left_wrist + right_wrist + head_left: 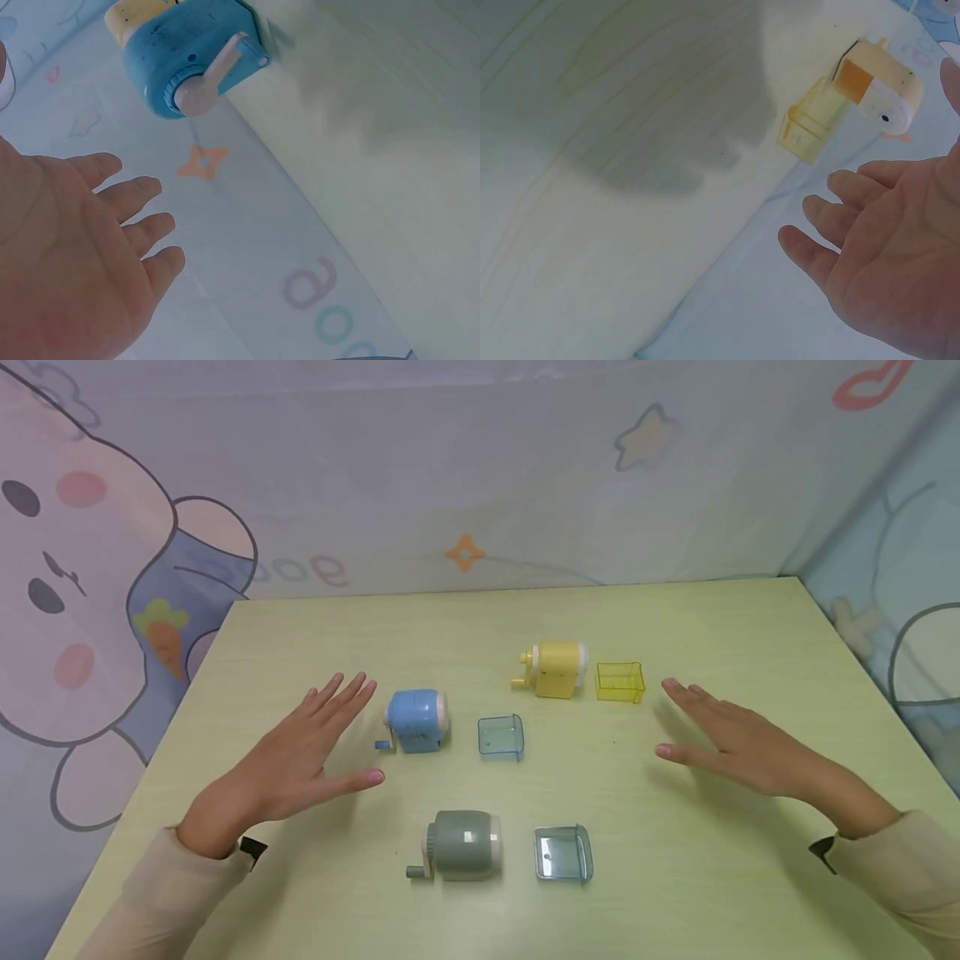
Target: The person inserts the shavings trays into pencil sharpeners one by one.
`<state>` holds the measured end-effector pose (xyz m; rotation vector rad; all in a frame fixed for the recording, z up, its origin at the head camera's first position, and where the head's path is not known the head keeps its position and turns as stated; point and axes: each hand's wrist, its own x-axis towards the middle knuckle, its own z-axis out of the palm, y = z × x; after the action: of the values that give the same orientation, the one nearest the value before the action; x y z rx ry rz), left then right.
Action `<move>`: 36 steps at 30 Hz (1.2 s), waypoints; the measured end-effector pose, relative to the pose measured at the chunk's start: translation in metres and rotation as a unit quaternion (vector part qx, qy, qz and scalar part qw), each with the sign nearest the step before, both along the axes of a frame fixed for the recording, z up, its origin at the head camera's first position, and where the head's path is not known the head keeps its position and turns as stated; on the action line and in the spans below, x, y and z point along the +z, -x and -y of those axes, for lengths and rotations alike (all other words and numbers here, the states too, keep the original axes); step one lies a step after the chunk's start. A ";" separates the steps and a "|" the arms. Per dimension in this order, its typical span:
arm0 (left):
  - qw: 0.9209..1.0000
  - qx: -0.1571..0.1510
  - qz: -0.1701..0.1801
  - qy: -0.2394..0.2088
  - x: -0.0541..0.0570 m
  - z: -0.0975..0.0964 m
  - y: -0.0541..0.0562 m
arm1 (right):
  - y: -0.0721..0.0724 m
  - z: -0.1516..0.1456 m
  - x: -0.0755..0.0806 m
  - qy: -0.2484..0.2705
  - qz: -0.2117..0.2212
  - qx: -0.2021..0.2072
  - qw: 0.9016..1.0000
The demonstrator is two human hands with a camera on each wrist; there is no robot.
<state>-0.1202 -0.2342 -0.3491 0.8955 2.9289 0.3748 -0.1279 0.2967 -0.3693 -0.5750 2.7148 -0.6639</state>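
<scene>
My left hand (296, 764) hovers left of a blue pencil sharpener (417, 720) with a side crank, fingers spread and holding nothing. Right of that sharpener lies its clear blue shavings tray (501, 737). My right hand (738, 743), also extended and bare of objects, is nearest a transparent yellow tray (620, 682). Beside this tray stands a yellow pencil sharpener (557, 669). Closer to me are a grey-green pencil sharpener (463, 845) and a clear greyish tray (563, 853). The left wrist view shows the blue sharpener's crank (214, 79); the right wrist view shows the yellow sharpener's hollow (853, 77).
All the sharpeners and trays rest on a pale wood-grain table (337, 639). A printed cloth (420, 468) with cartoon figures hangs behind its far edge and along the sides. Shadows of both hands fall on the tabletop.
</scene>
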 end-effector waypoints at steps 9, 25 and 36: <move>0.999 -0.039 -0.016 -0.007 0.000 -0.014 -0.008 | -0.007 0.013 0.000 -0.005 -0.003 0.014 1.000; 0.992 -0.116 -0.029 -0.028 -0.008 -0.036 -0.016 | -0.023 0.034 -0.003 0.012 -0.007 0.040 0.999; 0.987 -0.143 -0.041 -0.056 -0.014 -0.045 -0.023 | -0.031 0.043 -0.005 0.020 -0.007 0.059 0.998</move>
<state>-0.0974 -0.1896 -0.3631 1.3567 2.8130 0.4966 -0.0970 0.2534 -0.3745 -0.7449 2.6617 -0.6886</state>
